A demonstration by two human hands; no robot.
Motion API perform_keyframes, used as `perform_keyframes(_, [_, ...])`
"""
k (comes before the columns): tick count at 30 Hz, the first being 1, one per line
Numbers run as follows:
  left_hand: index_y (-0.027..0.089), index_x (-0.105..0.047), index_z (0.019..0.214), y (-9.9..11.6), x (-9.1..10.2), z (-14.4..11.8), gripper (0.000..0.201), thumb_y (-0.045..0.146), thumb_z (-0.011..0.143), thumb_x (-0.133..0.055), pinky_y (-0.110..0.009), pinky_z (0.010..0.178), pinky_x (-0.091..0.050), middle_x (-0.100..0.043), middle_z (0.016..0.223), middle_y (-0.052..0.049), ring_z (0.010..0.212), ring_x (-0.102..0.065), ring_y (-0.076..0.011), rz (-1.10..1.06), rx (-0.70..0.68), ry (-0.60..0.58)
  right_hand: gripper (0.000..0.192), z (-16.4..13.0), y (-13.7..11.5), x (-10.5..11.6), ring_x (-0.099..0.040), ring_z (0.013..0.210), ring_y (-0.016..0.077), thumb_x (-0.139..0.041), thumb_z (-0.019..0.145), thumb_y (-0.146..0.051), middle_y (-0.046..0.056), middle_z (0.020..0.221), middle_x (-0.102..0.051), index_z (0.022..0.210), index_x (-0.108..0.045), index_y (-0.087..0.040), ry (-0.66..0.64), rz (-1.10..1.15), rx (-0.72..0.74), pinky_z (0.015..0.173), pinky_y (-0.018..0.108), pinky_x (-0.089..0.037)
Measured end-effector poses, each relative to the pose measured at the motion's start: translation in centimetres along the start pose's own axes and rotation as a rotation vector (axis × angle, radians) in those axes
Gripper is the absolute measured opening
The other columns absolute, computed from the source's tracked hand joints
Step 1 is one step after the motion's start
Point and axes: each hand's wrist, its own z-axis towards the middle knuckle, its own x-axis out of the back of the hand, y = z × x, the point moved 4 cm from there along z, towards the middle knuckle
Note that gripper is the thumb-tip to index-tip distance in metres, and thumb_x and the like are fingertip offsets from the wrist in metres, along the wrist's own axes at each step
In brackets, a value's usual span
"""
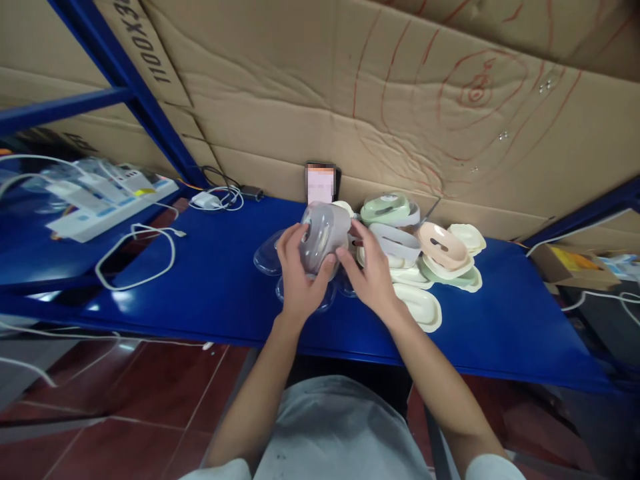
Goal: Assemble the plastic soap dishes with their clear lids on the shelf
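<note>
Clear plastic cover (323, 237), clasped between left hand (299, 277) and right hand (367, 270), raised above blue shelf (210, 280); pastel soap dishes (425, 260) just right of it; phone (320, 183) behind

Translucent smooth plastic cover (324, 235), glossy blue painted metal shelf (215, 280), matt creased cardboard wall (350, 87), glossy pastel plastic dishes (443, 250)
</note>
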Motion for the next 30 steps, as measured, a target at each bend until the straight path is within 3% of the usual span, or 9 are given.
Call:
perform_keyframes(2, [0.031,-0.044,0.159,-0.3,0.1,-0.1,0.065,0.055,0.103,-0.065,-0.058,0.122,-0.043,-0.047,0.156,-0.015,0.148,-0.048,-0.0345,-0.129,0.023,-0.025,0.059,0.0,0.3,-0.8,-0.067,0.126,0.0281,-0.063,0.100,-0.065,0.011,0.140,-0.069,0.147,-0.054,-0.029,-0.033,0.210,-0.082,0.105,0.048,-0.059])
perform_keyframes(5, [0.038,-0.043,0.158,-1.0,-0.1,-0.3,0.057,0.062,0.107,-0.053,-0.054,0.119,-0.049,-0.049,0.159,-0.010,0.144,-0.056,-0.0320,-0.349,0.152,-0.041,0.050,0.3,0.5,-1.3,-0.073,0.105,0.0241,-0.069,0.093,-0.071,0.005,0.114,-0.076,0.121,-0.066,-0.029,-0.082,0.440,-0.194,0.093,0.042,-0.063])
perform_keyframes(10, [0.037,-0.044,0.156,-0.5,-0.2,0.3,0.055,0.064,0.107,-0.051,-0.049,0.112,-0.055,-0.049,0.160,-0.010,0.140,-0.060,-0.0309,-0.327,0.238,0.009,0.038,1.2,0.3,0.3,-0.070,0.090,0.0201,-0.057,0.103,-0.067,0.000,0.096,-0.074,0.106,-0.066,-0.030,0.046,0.345,-0.254,0.087,0.038,-0.062])
perform_keyframes(12, [0.034,-0.046,0.155,0.1,0.5,1.3,0.059,0.063,0.105,-0.057,-0.051,0.114,-0.054,-0.049,0.158,-0.013,0.143,-0.056,-0.0326,-0.201,0.174,0.007,0.039,2.0,0.1,2.3,-0.069,0.088,0.0207,-0.049,0.107,-0.066,0.001,0.095,-0.074,0.110,-0.064,-0.030,0.109,0.197,-0.220,0.083,0.038,-0.062])
perform_keyframes(15, [0.026,-0.056,0.149,-0.8,2.5,3.7,0.069,0.062,0.093,-0.074,-0.057,0.125,-0.041,-0.049,0.156,-0.016,0.150,-0.046,-0.0372,0.058,0.038,-0.060,0.040,3.4,0.3,7.7,-0.069,0.099,0.0237,-0.046,0.108,-0.062,0.006,0.107,-0.073,0.119,-0.062,-0.027,0.231,-0.042,-0.110,0.091,0.041,-0.059])
perform_keyframes(18, [0.024,-0.064,0.141,-5.1,5.2,6.7,0.066,0.062,0.089,-0.077,-0.058,0.129,-0.035,-0.055,0.148,-0.016,0.146,-0.049,-0.0392,0.178,0.034,-0.149,0.034,4.4,2.2,14.3,-0.064,0.123,0.0303,-0.054,0.105,-0.054,0.013,0.128,-0.069,0.116,-0.065,-0.025,0.243,-0.354,0.002,0.109,0.050,-0.050])
perform_keyframes(22, [0.026,-0.072,0.128,-13.2,8.6,9.3,0.061,0.064,0.082,-0.080,-0.075,0.124,-0.028,-0.061,0.140,-0.016,0.142,-0.051,-0.0495,0.340,0.304,-0.212,0.028,4.5,7.7,20.3,-0.068,0.116,0.0311,-0.051,0.103,-0.046,0.015,0.118,-0.074,0.108,-0.070,-0.026,0.072,-0.659,0.011,0.104,0.053,-0.052])
perform_keyframes(26, [0.023,-0.075,0.118,-16.6,8.7,9.6,0.058,0.057,0.073,-0.089,-0.091,0.116,-0.014,-0.066,0.136,-0.019,0.140,-0.050,-0.0570,0.468,0.408,-0.424,0.026,3.8,12.1,21.8,-0.071,0.112,0.0280,-0.054,0.101,-0.042,0.018,0.118,-0.077,0.105,-0.073,-0.024,0.026,-0.632,-0.021,0.099,0.047,-0.055])
perform_keyframes(30, [0.018,-0.073,0.119,-14.3,6.1,9.6,0.057,0.061,0.082,-0.080,-0.083,0.124,-0.012,-0.068,0.138,-0.020,0.144,-0.050,-0.0495,0.372,0.251,-0.434,0.033,2.7,13.5,21.7,-0.070,0.125,0.0284,-0.050,0.105,-0.041,0.021,0.130,-0.075,0.121,-0.074,-0.024,0.118,-0.606,-0.001,0.104,0.045,-0.054])
